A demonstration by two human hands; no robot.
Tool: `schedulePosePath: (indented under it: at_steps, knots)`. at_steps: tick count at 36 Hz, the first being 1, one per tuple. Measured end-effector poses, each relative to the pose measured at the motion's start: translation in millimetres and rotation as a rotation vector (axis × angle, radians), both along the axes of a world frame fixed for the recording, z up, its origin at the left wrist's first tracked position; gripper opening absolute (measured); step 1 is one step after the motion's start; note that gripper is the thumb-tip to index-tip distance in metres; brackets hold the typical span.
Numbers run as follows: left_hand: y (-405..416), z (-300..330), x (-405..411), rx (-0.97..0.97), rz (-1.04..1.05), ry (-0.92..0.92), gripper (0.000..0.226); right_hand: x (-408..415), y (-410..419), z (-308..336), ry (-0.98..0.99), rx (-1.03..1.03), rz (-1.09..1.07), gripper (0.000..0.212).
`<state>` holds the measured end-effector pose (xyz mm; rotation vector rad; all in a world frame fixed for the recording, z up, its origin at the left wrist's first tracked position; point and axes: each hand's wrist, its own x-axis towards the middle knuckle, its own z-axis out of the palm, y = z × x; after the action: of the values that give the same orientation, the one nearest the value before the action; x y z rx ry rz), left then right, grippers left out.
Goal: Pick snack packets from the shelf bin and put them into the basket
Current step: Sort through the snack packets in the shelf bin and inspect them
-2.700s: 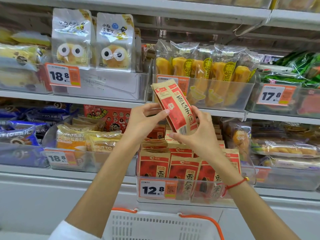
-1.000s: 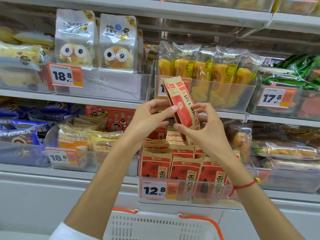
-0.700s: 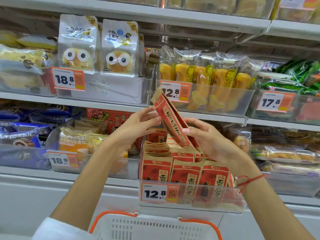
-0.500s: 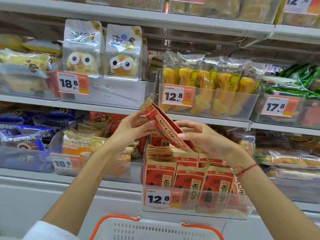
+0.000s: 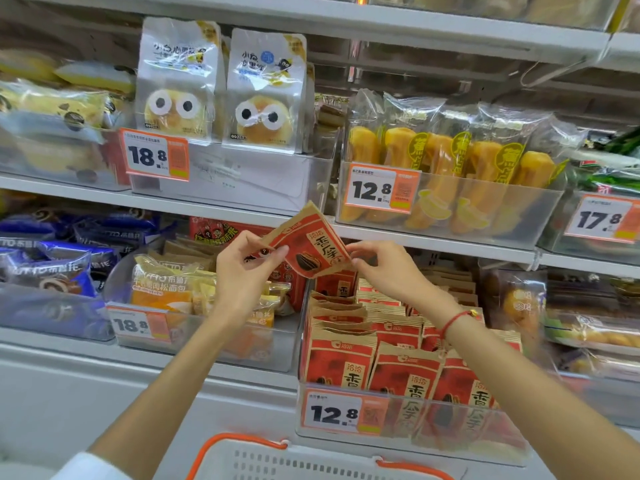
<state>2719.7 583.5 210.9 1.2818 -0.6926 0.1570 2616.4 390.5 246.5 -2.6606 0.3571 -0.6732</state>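
Red and brown snack packet [image 5: 309, 246] held in mid-air in front of the shelves, tilted with its top toward the upper left, above the clear shelf bin [image 5: 408, 429] and level with the middle shelf edge [image 5: 433, 241]; large black Chinese characters and a dark seed picture printed on its red face. Left hand [image 5: 242, 271] pinching the packet's left edge between thumb and curled fingers. Right hand [image 5: 388, 271] at the packet's lower right corner, fingertips curled and touching or pinching that corner, exact contact hard to tell. Red string bracelet [image 5: 456, 318] on the right wrist. Shelf bin packed with upright rows of the same red packets [image 5: 401, 372], price tag [image 5: 337, 412] on its front reading 12.8. White basket [image 5: 298, 462] with orange handles at the bottom edge, below the bin and the hands. Upper shelf: white bags [image 5: 221, 84] printed with round yellow buns bearing cartoon eyes, tag reading 18.8; to the right, clear-wrapped yellow cakes [image 5: 446, 157] in a bin tagged 12.8; farther right, a tag reading 17.8. Lower left: blue wrapped rolls [image 5: 52, 268] and orange-labelled bread packs [image 5: 166, 289] behind another 18.8 tag.
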Motion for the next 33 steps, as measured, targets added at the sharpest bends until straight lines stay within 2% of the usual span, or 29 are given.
schedulePosePath:
  at_steps: [3, 5, 12, 16, 22, 27, 33]
  knots:
    - [2, -5, 7, -0.003, 0.022, -0.002, 0.016, 18, -7, -9, 0.189, -0.148, -0.074, 0.037]
    - [4, -6, 12, -0.005, 0.033, -0.008, 0.015, 29, -9, -11, 0.320, -0.230, -0.121, 0.031]
    - [6, -7, 22, 0.031, -0.004, -0.045, 0.017, 48, -20, -18, 0.623, -0.225, -0.133, 0.040]
    - [-1, -5, 23, 0.050, -0.036, -0.076, 0.017, 44, -21, -16, 0.665, -0.258, -0.100, 0.049]
    - [-18, -5, 26, 0.095, -0.102, -0.130, 0.013, 25, -18, -13, 0.727, -0.185, -0.006, 0.046]
    - [-33, -14, 33, 0.214, -0.138, -0.174, 0.015, 15, -15, -14, 0.764, -0.190, 0.024, 0.045]
    - [-48, -14, 38, 0.437, -0.097, -0.233, 0.018, 6, -20, -16, 0.649, -0.111, 0.037, 0.043]
